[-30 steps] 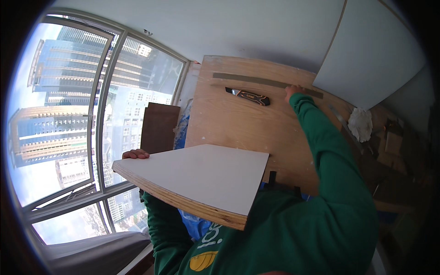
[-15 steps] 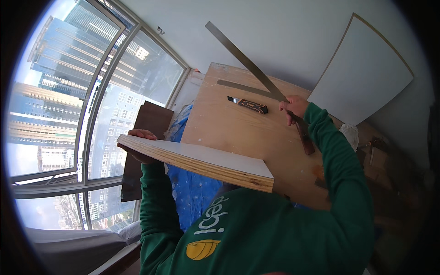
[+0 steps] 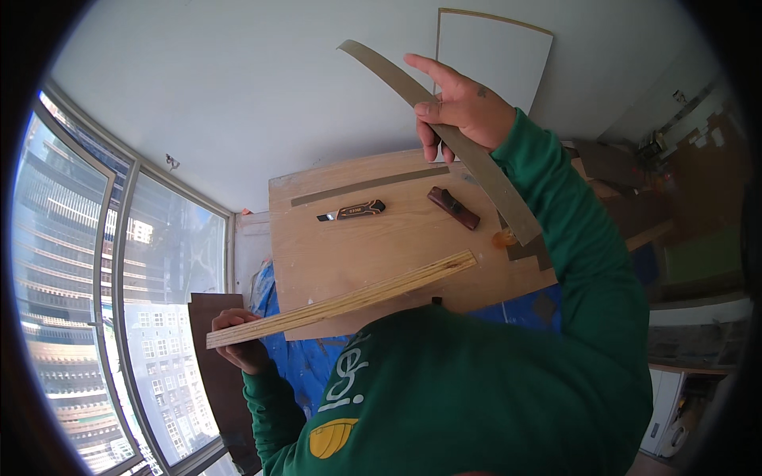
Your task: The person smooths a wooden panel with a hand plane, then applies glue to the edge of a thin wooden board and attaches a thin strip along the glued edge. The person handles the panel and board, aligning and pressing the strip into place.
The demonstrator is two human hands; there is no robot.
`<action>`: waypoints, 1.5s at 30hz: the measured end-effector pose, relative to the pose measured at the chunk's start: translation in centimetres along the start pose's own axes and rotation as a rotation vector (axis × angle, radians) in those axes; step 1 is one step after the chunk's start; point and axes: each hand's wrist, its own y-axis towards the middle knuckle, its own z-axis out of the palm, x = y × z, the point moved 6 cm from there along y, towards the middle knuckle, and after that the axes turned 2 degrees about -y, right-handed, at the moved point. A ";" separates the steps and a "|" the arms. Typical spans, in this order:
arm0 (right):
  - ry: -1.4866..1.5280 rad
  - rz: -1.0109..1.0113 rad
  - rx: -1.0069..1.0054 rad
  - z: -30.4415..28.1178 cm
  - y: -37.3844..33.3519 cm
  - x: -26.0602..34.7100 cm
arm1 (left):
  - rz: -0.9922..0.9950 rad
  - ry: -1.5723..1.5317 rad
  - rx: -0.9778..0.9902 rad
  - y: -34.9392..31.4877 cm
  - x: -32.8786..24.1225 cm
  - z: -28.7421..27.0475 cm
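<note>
My left hand (image 3: 248,354) grips the left end of a plywood board (image 3: 341,307), its layered edge facing up, held over the near side of the table close to my body. In my raised right hand (image 3: 475,107) a long, thin brown edging strip (image 3: 502,193) is pinched between thumb and curled fingers, with the index finger stretched out. The strip curves, its upper end free in the air. Below it a dark red, rounded block (image 3: 455,211) lies on the table. A similar brown strip (image 3: 369,186) lies flat near the far edge, behind a black-and-orange utility knife (image 3: 361,210) with its blade showing.
The wooden table (image 3: 309,262) stands against a pale wall. A white panel (image 3: 496,63) leans there. Large windows (image 3: 171,293) are on the left, beside a dark brown board (image 3: 218,385). Blue sheeting (image 3: 298,369) covers the floor. Brown pieces (image 3: 528,252) lie at the table's right.
My right hand has lifted one strip off the table, up and away from the red block. The plywood board has tilted, now showing mainly its edge. My view has swung right.
</note>
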 end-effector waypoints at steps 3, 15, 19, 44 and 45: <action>-0.133 -0.037 -0.051 0.4 -0.5 2.2 | 0.029 -0.043 0.087 0.6 -1.6 0.0; 0.132 -0.353 0.102 5.6 1.5 1.9 | 0.030 -0.078 0.273 0.3 -4.7 -2.9; 0.135 -0.239 0.152 7.1 2.5 -0.4 | -0.012 -0.036 0.235 -0.9 -5.3 -3.2; -0.536 -0.829 -0.007 17.5 0.8 -3.3 | 0.617 0.566 0.078 5.4 -24.6 -1.8; -0.595 -0.829 -0.022 17.7 0.6 -3.1 | 0.583 0.527 0.050 5.9 -25.6 -1.9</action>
